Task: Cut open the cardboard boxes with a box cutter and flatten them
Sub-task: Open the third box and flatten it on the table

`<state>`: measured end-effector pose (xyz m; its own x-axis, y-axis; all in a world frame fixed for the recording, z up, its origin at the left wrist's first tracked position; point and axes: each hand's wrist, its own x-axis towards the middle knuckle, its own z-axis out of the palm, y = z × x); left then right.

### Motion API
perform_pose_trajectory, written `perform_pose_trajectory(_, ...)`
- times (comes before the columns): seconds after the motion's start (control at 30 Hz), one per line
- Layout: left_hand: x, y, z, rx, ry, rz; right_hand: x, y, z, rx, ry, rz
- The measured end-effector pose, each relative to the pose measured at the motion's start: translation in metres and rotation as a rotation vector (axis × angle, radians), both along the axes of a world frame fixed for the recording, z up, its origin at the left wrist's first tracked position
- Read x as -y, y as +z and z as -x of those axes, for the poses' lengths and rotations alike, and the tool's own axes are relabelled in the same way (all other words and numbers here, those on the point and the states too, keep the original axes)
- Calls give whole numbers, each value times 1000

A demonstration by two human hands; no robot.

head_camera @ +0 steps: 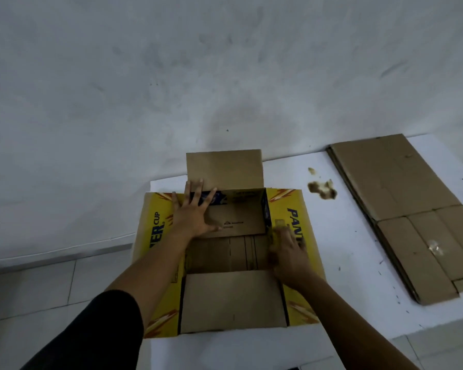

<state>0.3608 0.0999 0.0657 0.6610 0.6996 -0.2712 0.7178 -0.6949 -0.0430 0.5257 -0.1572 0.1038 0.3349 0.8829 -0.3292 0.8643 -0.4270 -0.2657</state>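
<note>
Yellow box [225, 252] flaps open, not yet flat; flattened stack [401, 209] done on bench [358, 263]. Left hand [193, 212] spread flat; right hand [286, 252] blurred, grip unclear.

Standing against a smudged grey-white wall [225, 62]: white desk [358, 249], stained brown; pale tiled floor [38, 284] lying below.

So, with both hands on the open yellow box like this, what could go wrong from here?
The yellow box overhangs the white table's near-left edge, so pressing with the left hand might tip it off. The right hand is blurred at the box's right wall; whether it holds a cutter is unclear, so cut fingers are possible.
</note>
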Motion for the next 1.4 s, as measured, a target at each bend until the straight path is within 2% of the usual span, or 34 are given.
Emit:
perform_pose_trajectory(0.1, -11, -3, 7, -12, -30, -33, -29, 11, 17, 80, 137, -82)
perform_pose_trajectory(0.13, -11, -4, 9, -2, -32, -34, -37, 15, 28, 9, 163, -41)
perform_pose_trajectory(0.2, -8, -6, 11, 22, -33, -33, -46, 28, 51, -247, 142, 195)
perform_pose_trajectory(0.23, -7, -7, 12, 34, -31, -27, -48, 31, 59, -299, 171, 300)
perform_pose_trajectory(0.3, -6, -8, 12, 52, -25, -2, -43, 38, 69, -188, 314, 379)
perform_pose_trajectory(0.37, -9, -5, 12, 39, -15, 52, -34, 48, 72, -77, 351, 329)
perform_pose_trajectory(0.5, -15, 8, 12, 15, -23, 190, -2, 66, 80, -44, 315, 208)
perform_pose_trajectory(0.6, -18, 18, 16, 17, -51, 261, 27, 84, 86, -104, 297, 147)
perform_pose_trajectory(0.77, -16, 10, 35, 39, -84, 250, 60, 113, 92, -465, -87, 233)
perform_pose_trajectory(0.93, -12, 1, 52, 40, -125, 198, 73, 87, 97, -162, -20, 321)
perform_pose_trajectory(1.07, -9, -3, 64, 60, -130, 158, 95, 42, 101, -144, -16, 441)
perform_pose_trajectory(1.23, 0, -5, 75, 126, -92, 107, 103, -7, 101, -62, -198, 223)
perform_pose_trajectory(1.3, 6, -7, 80, 194, -51, 85, 95, -12, 96, -73, -334, 88)
perform_pose_trajectory(1.4, 18, -11, 90, 304, 26, 60, 76, -12, 81, 37, -532, -52)
